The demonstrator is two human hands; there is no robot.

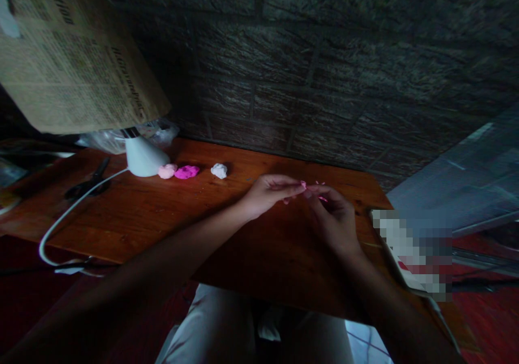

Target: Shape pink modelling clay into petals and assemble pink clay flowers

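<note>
Between the fingertips of both hands, above the wooden table, is a small piece of pink modelling clay (303,186). My left hand (270,192) is closed, pinching it from the left. My right hand (334,215) meets it from the right with thumb and forefinger together. Thin pink bits (322,198) show just behind the right fingers, partly hidden. Off to the left on the table lie a pale pink lump (167,171), a bright magenta lump (187,172) and, a little apart, a white lump (219,171).
A lamp with a white base (144,156) and a newsprint shade (81,66) stands at the left, its white cord (60,220) looping over the table edge. Scissors (91,183) lie beside it. A blurred-out device (409,250) sits at the right edge. A dark brick wall (275,83) rises behind.
</note>
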